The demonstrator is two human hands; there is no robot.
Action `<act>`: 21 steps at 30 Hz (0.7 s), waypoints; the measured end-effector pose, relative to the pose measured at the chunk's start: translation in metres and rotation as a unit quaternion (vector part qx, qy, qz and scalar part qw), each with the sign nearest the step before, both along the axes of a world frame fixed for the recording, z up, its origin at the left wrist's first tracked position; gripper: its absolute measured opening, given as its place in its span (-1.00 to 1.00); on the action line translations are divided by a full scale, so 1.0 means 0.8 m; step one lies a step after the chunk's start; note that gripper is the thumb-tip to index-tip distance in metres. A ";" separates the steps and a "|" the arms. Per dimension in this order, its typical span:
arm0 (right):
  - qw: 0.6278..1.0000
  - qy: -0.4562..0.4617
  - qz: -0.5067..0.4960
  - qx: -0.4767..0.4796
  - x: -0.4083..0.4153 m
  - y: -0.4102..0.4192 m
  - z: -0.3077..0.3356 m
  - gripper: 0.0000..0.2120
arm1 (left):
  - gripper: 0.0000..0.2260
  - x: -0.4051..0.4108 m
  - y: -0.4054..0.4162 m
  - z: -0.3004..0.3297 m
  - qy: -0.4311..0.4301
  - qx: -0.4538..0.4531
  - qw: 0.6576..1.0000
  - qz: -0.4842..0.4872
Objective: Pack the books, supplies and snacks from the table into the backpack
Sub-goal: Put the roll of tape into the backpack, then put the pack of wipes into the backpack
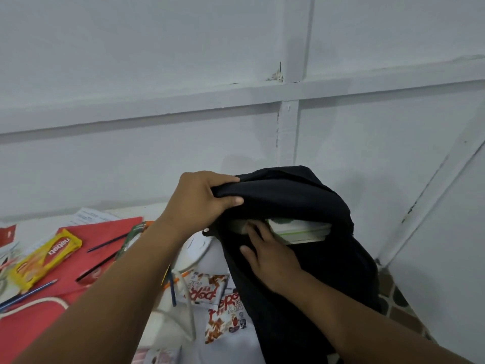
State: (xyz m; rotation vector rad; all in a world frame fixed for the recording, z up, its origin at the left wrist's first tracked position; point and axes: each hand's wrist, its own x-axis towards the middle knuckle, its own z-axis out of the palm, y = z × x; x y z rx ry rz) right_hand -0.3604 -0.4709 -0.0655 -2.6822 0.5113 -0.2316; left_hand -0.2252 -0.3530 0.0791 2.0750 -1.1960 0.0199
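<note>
Head view: a black fabric backpack (301,245) stands upright at the tabletop's (231,348) right edge, against the pale panelled wall (157,74). The left hand (202,203) grips the bag's top flap, fingers (228,179) curled over the cloth and thumb beneath, holding the mouth open. Inside the opening lie white books with green edging (301,229), stacked flat. The right hand (267,256) reaches into the mouth at 6 o'clock of the books, its fingertips touching them; whether they grasp a book I cannot tell. At 9 o'clock of the bag, a yellow wafer packet (44,261) and dark pencils (107,243) rest on a red folder (78,285). Two white-and-brown snack sachets (210,290) lie just beside the bag at 7 o'clock.
</note>
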 end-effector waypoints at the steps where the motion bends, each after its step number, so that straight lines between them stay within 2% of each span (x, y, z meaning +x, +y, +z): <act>1: 1.000 0.024 0.001 -0.003 0.003 -0.001 0.004 -0.33 | -0.64 -0.001 -0.001 0.000 0.003 0.001 1.000 0.002; 4: 0.997 0.078 -0.004 -0.008 0.014 -0.001 0.016 -0.37 | -0.63 -0.003 -0.003 0.000 0.018 0.001 1.000 0.007; 8: 0.999 0.049 -0.009 0.001 0.003 0.001 0.017 -0.39 | -0.60 -0.006 0.004 -0.007 0.065 0.007 0.998 0.018; 12: 0.992 -0.093 0.000 0.081 -0.039 0.010 0.024 -0.58 | -0.59 -0.014 0.022 -0.042 0.159 0.029 0.986 0.049; 17: 0.946 -0.261 0.069 0.177 -0.072 0.036 0.067 -0.62 | -0.49 -0.047 0.062 -0.097 0.211 0.072 0.974 0.045; 19: 0.930 -0.291 0.096 0.203 -0.065 0.047 0.088 -0.66 | -0.55 -0.063 0.085 -0.103 0.241 0.011 0.969 0.050; 21: 0.920 -0.306 0.131 0.207 -0.051 0.063 0.103 -0.70 | -0.65 -0.071 0.114 -0.102 0.267 -0.076 0.956 0.097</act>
